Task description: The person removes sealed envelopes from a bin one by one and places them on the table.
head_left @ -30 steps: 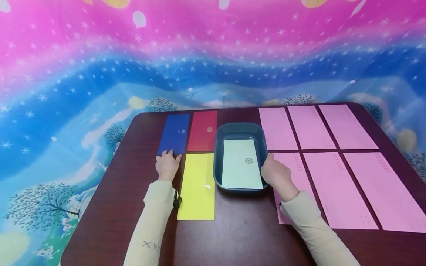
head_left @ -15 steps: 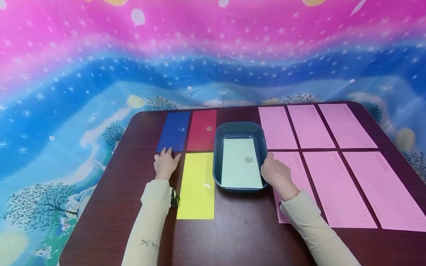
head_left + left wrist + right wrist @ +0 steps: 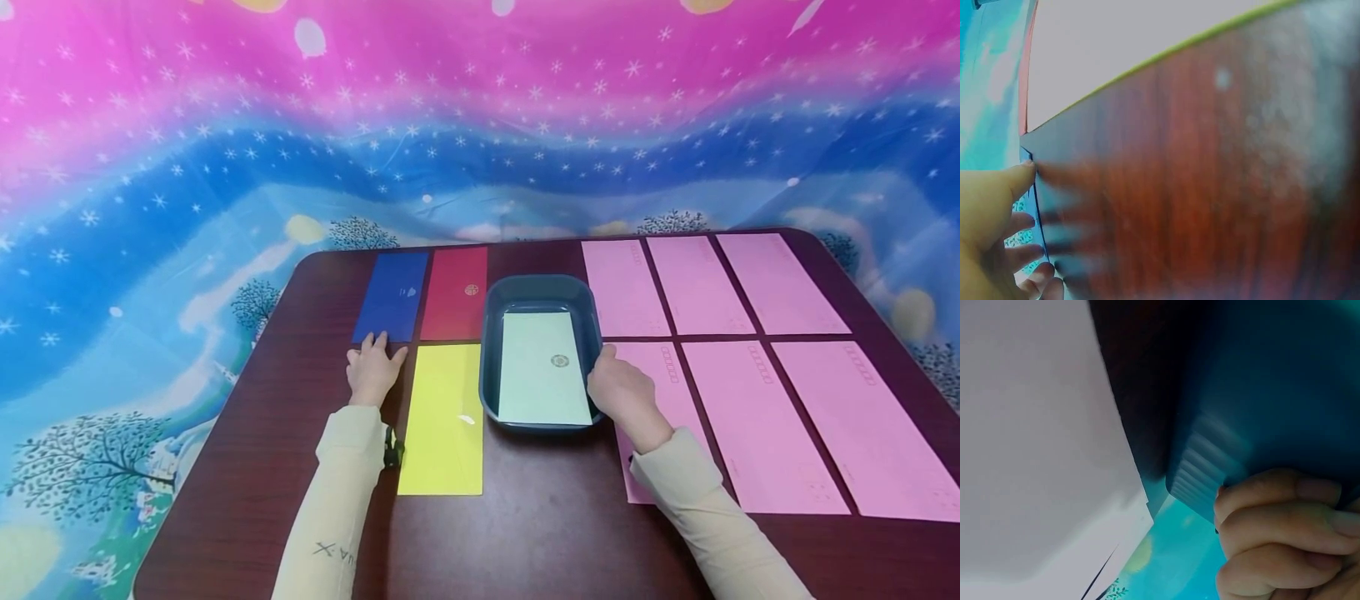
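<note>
My left hand (image 3: 371,367) rests at the near edge of a blue envelope (image 3: 392,296), fingers extended and fingertips on that edge. In the left wrist view its fingers (image 3: 1022,255) are spread along the blue edge. My right hand (image 3: 624,385) grips the right side of a dark teal plastic basin (image 3: 542,292); in the right wrist view the fingers (image 3: 1279,528) are curled at the basin's wall (image 3: 1272,381). A pale green envelope (image 3: 542,379) with a round emblem lies inside the basin, tilted with its near end up by the rim.
A red envelope (image 3: 455,296) lies right of the blue one, and a yellow envelope (image 3: 444,425) nearer to me. Several pink envelopes (image 3: 765,425) lie in two rows on the right of the dark wooden table (image 3: 517,533). A patterned cloth (image 3: 480,167) hangs behind.
My left hand and the blue envelope under its fingertips have shifted very slightly away from me. The right hand and the basin have stayed in place.
</note>
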Demonstrator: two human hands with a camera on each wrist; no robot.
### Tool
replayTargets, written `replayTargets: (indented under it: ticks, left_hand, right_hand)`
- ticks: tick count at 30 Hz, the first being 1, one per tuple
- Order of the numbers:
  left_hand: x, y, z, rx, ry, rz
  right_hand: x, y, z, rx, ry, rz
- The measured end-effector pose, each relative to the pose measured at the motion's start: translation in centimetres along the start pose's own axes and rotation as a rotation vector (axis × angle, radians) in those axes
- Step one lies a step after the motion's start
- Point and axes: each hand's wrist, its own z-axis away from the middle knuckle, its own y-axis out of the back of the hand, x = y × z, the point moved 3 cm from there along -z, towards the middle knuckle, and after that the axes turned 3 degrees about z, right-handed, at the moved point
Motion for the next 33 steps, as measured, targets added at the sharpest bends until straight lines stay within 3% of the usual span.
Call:
replayTargets:
  ticks: [6, 10, 13, 18, 24, 33]
  left_hand:
    - [0.7, 0.7, 0.4, 0.091, 0.015, 0.152]
    - [2.7, 1.3, 1.4, 0.152, -0.009, 0.233]
    - [4.9, 1.7, 2.6, 0.194, -0.070, 0.270]
    - [8.8, 1.7, 5.4, 0.251, -0.243, 0.274]
    - [12.2, 0.6, 9.0, 0.205, -0.390, 0.205]
    - [14.6, -1.3, 11.7, 0.093, -0.453, -0.110]
  right_hand:
    - [0.0, -0.1, 0.0, -0.001, 0.001, 0.003]
    - [0.0, -0.1, 0.0, 0.000, 0.003, 0.000]
    - [0.0, -0.1, 0.0, -0.002, 0.002, -0.005]
    - [0.0, 0.1, 0.0, 0.000, 0.002, -0.010]
    - [0.0, 0.0, 0.0, -0.004, -0.004, -0.014]
    - [0.0, 0.0, -0.2, -0.009, -0.012, -0.014]
